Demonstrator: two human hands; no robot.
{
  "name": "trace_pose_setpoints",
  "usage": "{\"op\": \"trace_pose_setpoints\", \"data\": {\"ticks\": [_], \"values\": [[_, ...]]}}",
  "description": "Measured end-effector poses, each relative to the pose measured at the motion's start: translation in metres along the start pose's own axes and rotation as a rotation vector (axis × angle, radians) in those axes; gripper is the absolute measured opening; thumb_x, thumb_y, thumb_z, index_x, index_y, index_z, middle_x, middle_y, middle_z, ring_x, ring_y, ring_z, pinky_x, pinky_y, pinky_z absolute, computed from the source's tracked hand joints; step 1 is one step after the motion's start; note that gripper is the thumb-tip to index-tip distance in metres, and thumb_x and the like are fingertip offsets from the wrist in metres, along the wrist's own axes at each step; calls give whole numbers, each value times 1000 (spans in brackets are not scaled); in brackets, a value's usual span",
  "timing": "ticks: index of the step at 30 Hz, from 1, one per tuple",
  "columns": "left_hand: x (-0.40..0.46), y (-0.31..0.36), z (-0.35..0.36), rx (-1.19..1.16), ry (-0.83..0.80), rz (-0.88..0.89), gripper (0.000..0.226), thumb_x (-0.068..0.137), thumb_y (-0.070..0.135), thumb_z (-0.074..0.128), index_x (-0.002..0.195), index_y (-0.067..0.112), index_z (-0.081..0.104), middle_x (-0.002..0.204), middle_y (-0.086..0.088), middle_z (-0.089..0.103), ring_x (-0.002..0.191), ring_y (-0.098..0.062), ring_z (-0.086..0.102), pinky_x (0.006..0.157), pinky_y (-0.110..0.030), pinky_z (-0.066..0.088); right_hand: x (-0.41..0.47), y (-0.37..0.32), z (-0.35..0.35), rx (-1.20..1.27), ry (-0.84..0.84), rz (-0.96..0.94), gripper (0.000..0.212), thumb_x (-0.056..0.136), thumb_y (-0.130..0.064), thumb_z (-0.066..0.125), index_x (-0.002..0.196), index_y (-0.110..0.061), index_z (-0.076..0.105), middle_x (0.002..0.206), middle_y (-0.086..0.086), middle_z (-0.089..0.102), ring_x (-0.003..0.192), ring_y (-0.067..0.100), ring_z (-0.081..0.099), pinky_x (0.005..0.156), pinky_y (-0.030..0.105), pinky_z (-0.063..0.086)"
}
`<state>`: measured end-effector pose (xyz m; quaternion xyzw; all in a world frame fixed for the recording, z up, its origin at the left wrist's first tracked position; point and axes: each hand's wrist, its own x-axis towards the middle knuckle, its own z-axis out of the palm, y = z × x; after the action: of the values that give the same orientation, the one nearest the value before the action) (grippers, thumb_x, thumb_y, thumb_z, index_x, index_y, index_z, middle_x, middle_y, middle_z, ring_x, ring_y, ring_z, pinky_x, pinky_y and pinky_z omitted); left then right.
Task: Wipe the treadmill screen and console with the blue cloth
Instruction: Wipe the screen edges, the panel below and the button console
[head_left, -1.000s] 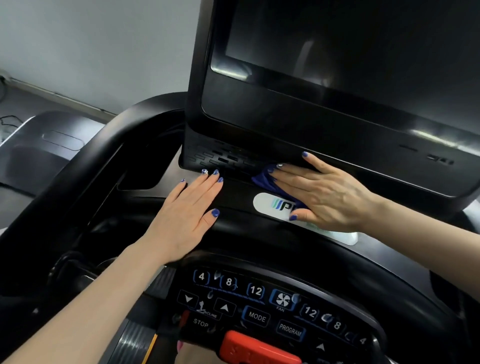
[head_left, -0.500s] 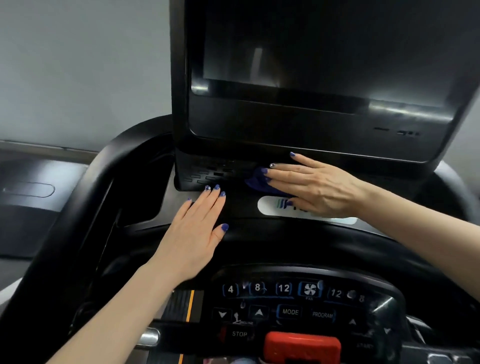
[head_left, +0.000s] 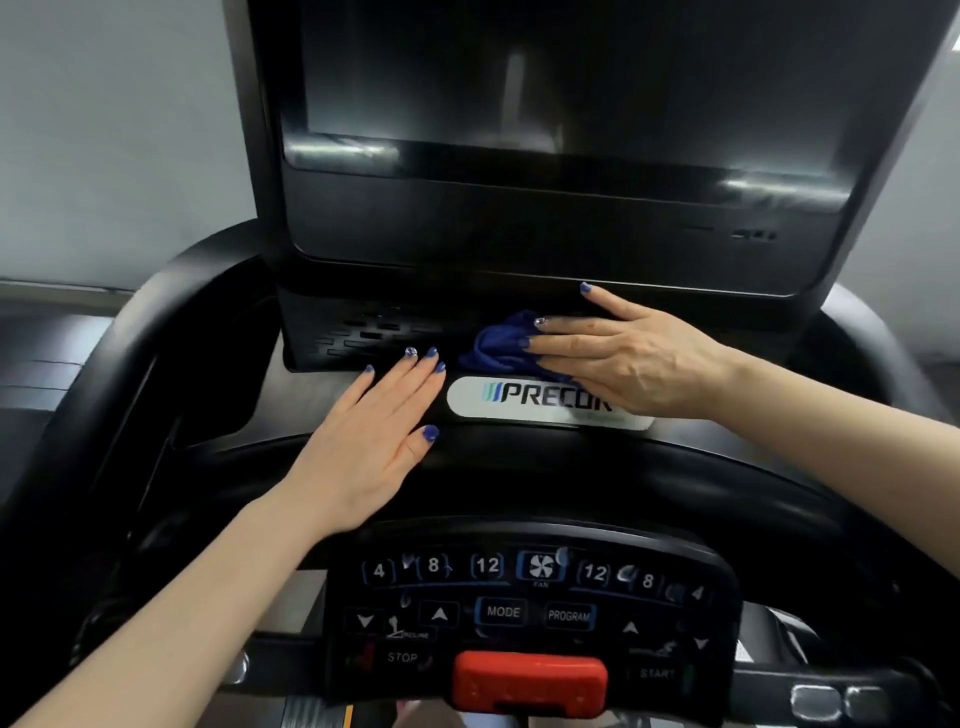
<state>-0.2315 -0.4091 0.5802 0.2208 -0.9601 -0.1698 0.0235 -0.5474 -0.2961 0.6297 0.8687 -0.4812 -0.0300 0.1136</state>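
Most of the blue cloth (head_left: 498, 347) is covered by the right hand (head_left: 631, 358). The screen (head_left: 571, 78) is cut off by the top edge. The logo plate (head_left: 519, 400) is partly hidden by that hand.

Under my right hand (head_left: 623, 358) I see bunched soft blue cloth (head_left: 493, 345). Above it, the screen (head_left: 545, 78) looks glossy and reflective. My left hand (head_left: 374, 436) lies flat on smooth, matt black plastic console (head_left: 322, 384).

Dim, soft-focus view; glare streaks along the screen (head_left: 566, 78), edges bowed
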Motion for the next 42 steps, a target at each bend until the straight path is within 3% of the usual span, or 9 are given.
{"op": "trace_pose_setpoints", "data": {"ticks": [8, 12, 17, 21, 23, 26, 30, 35, 42], "values": [[1, 4, -2, 9, -24, -31, 70, 98, 62, 0, 159, 26, 7, 165, 17, -7, 150, 1, -12, 123, -35, 0, 8, 8, 1, -90, 21, -102, 45, 102, -22, 33, 142, -11, 50, 151, 4, 44, 141, 23, 38, 120, 54, 15], [1, 3, -2, -6, -40, -38, 65, 100, 57, 7, 157, 28, 4, 165, 17, -6, 150, 0, -12, 124, -37, 0, 4, 16, -3, -75, 4, -138, 40, 101, -23, 35, 128, -11, 62, 145, 4, 51, 138, 24, 43, 120, 54, 15], [3, 2, -7, -39, -61, -43, 64, 99, 58, 8, 157, 31, 4, 164, 19, -5, 150, 2, -11, 124, -37, 2, -13, 14, -7, -63, -30, -94, 37, 100, -28, 40, 121, -10, 64, 137, 3, 56, 132, 23, 46, 122, 49, 11], [7, 10, -14, -67, -34, -39, 65, 98, 57, 10, 157, 31, 2, 164, 17, -6, 149, 3, -11, 123, -32, -1, -8, 8, -15, -93, -26, -81, 35, 99, -25, 37, 108, -8, 66, 126, 6, 59, 121, 27, 53, 122, 47, 16], [12, 13, -17, -71, -23, -29, 67, 98, 56, 12, 158, 28, 4, 164, 17, -6, 149, 4, -11, 122, -31, -3, -4, 7, -18, -102, -27, -89, 36, 99, -25, 37, 115, -7, 63, 128, 8, 58, 122, 28, 53, 121, 47, 18], [21, 13, -15, -73, -45, -9, 67, 98, 57, 10, 158, 29, 3, 164, 17, -6, 148, 5, -12, 122, -28, -6, -2, 10, -14, -136, -73, -116, 49, 101, -31, 31, 142, -10, 48, 150, 6, 44, 140, 24, 39, 122, 50, 12], [23, 11, -5, -26, -61, 10, 63, 99, 55, 9, 157, 30, 1, 164, 15, -4, 149, 3, -14, 123, -32, -5, -17, 18, -4, -102, -112, -85, 50, 102, -32, 28, 141, -11, 52, 152, 1, 42, 144, 19, 32, 122, 50, 9], [23, 12, -4, 4, -47, 7, 64, 100, 54, 9, 158, 27, 5, 164, 13, 0, 150, 1, -10, 123, -31, -4, -64, 20, -2, -98, -25, 28, 50, 100, -30, 35, 144, -11, 48, 154, 2, 40, 144, 17, 30, 122, 48, 10], [22, 11, -4, 25, -44, 22, 66, 101, 59, 2, 158, 26, 7, 165, 12, 2, 151, 0, -8, 122, -29, -6, -54, 21, 8, -109, 5, 70, 49, 101, -29, 30, 145, -13, 46, 152, 0, 42, 144, 13, 26, 123, 44, 5]]}}
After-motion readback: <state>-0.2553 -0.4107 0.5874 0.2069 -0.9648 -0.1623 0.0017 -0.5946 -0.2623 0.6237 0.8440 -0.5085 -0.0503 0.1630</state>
